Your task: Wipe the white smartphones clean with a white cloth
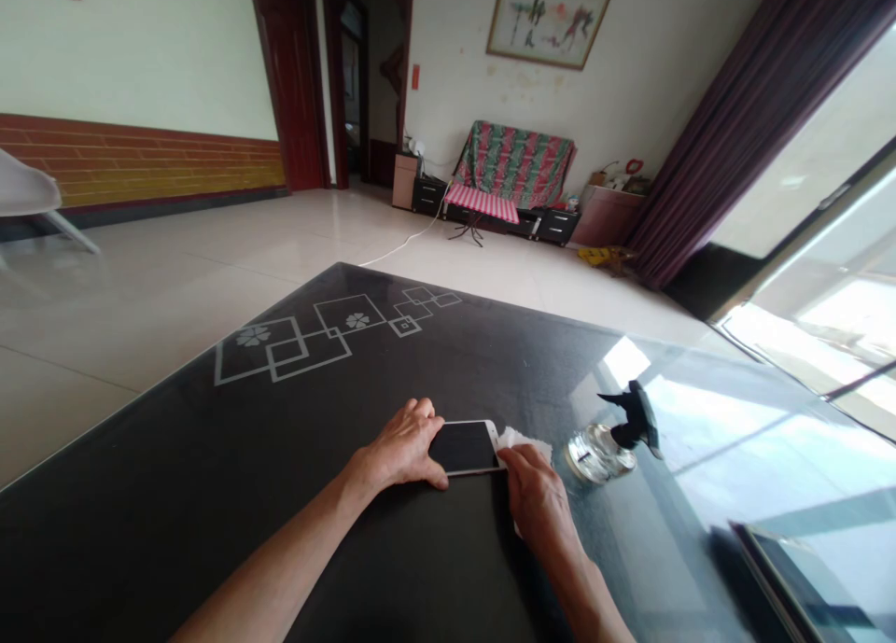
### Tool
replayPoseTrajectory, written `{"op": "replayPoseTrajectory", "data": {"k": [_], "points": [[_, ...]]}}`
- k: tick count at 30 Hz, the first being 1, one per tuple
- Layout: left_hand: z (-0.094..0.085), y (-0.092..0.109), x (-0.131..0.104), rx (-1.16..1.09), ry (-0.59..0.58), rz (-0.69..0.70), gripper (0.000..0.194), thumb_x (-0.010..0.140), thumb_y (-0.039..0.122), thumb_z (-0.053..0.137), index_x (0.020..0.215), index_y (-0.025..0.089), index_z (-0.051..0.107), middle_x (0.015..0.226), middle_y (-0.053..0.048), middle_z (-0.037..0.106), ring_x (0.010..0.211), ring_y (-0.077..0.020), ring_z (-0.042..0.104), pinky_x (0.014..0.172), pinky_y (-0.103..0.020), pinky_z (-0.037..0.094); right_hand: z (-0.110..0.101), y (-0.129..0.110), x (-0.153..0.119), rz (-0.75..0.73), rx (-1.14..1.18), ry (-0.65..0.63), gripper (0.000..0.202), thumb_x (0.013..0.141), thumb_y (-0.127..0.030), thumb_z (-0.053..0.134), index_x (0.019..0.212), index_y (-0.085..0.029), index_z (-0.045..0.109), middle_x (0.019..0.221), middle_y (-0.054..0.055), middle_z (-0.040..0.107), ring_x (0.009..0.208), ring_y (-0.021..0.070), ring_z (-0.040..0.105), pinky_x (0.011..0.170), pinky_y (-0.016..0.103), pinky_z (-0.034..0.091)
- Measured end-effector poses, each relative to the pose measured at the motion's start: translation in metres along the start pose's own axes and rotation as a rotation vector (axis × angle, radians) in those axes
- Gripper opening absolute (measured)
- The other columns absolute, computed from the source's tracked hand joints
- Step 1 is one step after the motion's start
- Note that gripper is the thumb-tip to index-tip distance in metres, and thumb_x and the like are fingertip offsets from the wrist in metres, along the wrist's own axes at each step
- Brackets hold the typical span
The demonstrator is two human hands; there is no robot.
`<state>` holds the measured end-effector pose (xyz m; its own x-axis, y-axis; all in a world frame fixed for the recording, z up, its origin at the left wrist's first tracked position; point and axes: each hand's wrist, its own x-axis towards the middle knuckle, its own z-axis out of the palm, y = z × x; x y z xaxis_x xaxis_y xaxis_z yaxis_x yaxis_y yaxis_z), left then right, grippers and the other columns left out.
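One phone [463,448] between both hands [404,445] [538,492]

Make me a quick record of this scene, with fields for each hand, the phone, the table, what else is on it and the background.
Left hand: grips the left end of the phone
Right hand: holds a white tissue at the phone's right end
Phone state: white-framed, screen up, screen dark
Surface: dark, glossy table with pale square and flower patterns
Also on table: clear spray bottle with black trigger head; flat dark object, partly out of frame
Background: framed picture, purple curtain
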<state>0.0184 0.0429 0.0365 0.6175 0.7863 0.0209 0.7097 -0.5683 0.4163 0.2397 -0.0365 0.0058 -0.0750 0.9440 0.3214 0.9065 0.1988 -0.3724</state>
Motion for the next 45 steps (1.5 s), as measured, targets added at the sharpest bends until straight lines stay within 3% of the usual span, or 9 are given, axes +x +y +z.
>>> {"op": "replayPoseTrajectory", "data": {"k": [5, 10, 16, 22, 27, 32, 36, 42, 45], "points": [[0.001, -0.001, 0.0, 0.0, -0.005, 0.002, 0.051, 0.052, 0.051, 0.082, 0.089, 0.02, 0.064, 0.101, -0.005, 0.049, 0.095, -0.0248, 0.048, 0.077, -0.029, 0.045, -0.008, 0.002, -0.012, -0.026, 0.038, -0.005, 0.029, 0.092, -0.018, 0.038, 0.093, -0.019, 0.067, 0.09, 0.007, 0.064, 0.082, 0.0189, 0.06, 0.073, 0.027, 0.046], [-0.004, 0.005, 0.002, 0.039, -0.043, -0.033, 0.054, 0.052, 0.052, 0.08, 0.092, 0.019, 0.063, 0.102, -0.006, 0.05, 0.097, -0.0266, 0.049, 0.081, -0.032, 0.045, -0.012, 0.008, 0.02, -0.072, -0.001, 0.071, 0.03, 0.092, -0.016, 0.036, 0.097, -0.016, 0.066, 0.096, 0.01, 0.064, 0.089, 0.0198, 0.059, 0.08, 0.029, 0.045], [-0.012, 0.012, -0.013, 0.135, -0.043, -0.083, 0.055, 0.055, 0.047, 0.079, 0.097, 0.018, 0.061, 0.106, -0.008, 0.051, 0.101, -0.0276, 0.049, 0.086, -0.034, 0.045, 0.003, 0.009, 0.071, -0.161, -0.012, -0.065, 0.03, 0.09, -0.013, 0.04, 0.09, -0.02, 0.068, 0.089, 0.006, 0.065, 0.087, 0.0174, 0.059, 0.079, 0.025, 0.043], [-0.009, 0.001, -0.032, 0.094, -0.019, -0.212, 0.037, 0.064, 0.039, 0.072, 0.093, 0.02, 0.061, 0.097, -0.006, 0.055, 0.093, -0.0249, 0.055, 0.076, -0.03, 0.045, 0.008, 0.006, 0.078, -0.141, -0.054, -0.17, 0.029, 0.088, -0.008, 0.04, 0.087, -0.018, 0.068, 0.086, 0.005, 0.064, 0.083, 0.0162, 0.058, 0.076, 0.024, 0.04], [0.0, -0.009, -0.026, 0.013, 0.059, -0.167, 0.053, 0.068, 0.022, 0.066, 0.119, 0.019, 0.053, 0.102, -0.008, 0.059, 0.096, -0.0245, 0.058, 0.083, -0.031, 0.045, -0.003, -0.002, 0.064, -0.046, -0.102, -0.193, 0.029, 0.086, -0.006, 0.041, 0.085, -0.017, 0.067, 0.084, 0.007, 0.063, 0.082, 0.0164, 0.058, 0.074, 0.023, 0.039], [0.006, -0.015, -0.004, -0.02, 0.143, -0.137, 0.049, 0.07, 0.01, 0.059, 0.118, 0.018, 0.054, 0.095, -0.005, 0.061, 0.085, -0.0192, 0.061, 0.078, -0.028, 0.047, -0.012, -0.016, 0.029, 0.083, -0.128, -0.168, 0.028, 0.086, -0.005, 0.04, 0.087, -0.014, 0.066, 0.087, 0.011, 0.061, 0.079, 0.0197, 0.058, 0.067, 0.026, 0.039], [0.01, -0.013, 0.016, -0.018, 0.224, -0.166, 0.048, 0.075, 0.003, 0.049, 0.121, 0.016, 0.054, 0.092, -0.005, 0.062, 0.088, -0.0186, 0.061, 0.085, -0.031, 0.047, -0.014, -0.026, 0.004, 0.09, -0.076, -0.191, 0.028, 0.088, -0.008, 0.039, 0.085, -0.017, 0.065, 0.085, 0.007, 0.061, 0.074, 0.0165, 0.058, 0.064, 0.024, 0.04], [0.023, -0.015, 0.023, -0.003, 0.29, -0.167, 0.034, 0.084, 0.008, 0.044, 0.113, 0.015, 0.059, 0.103, -0.009, 0.06, 0.096, -0.0194, 0.058, 0.089, -0.03, 0.046, -0.011, -0.027, -0.009, 0.006, 0.113, -0.11, 0.029, 0.093, -0.013, 0.036, 0.09, -0.019, 0.064, 0.088, 0.007, 0.06, 0.083, 0.0181, 0.057, 0.073, 0.026, 0.044], [0.027, -0.019, 0.023, 0.023, 0.307, -0.165, 0.029, 0.087, 0.014, 0.044, 0.112, 0.014, 0.059, 0.113, -0.011, 0.055, 0.104, -0.0224, 0.053, 0.091, -0.033, 0.045, -0.008, -0.03, -0.015, -0.024, 0.151, -0.134, 0.028, 0.092, -0.011, 0.037, 0.093, -0.02, 0.064, 0.091, 0.007, 0.06, 0.085, 0.0187, 0.056, 0.075, 0.027, 0.044]]}}
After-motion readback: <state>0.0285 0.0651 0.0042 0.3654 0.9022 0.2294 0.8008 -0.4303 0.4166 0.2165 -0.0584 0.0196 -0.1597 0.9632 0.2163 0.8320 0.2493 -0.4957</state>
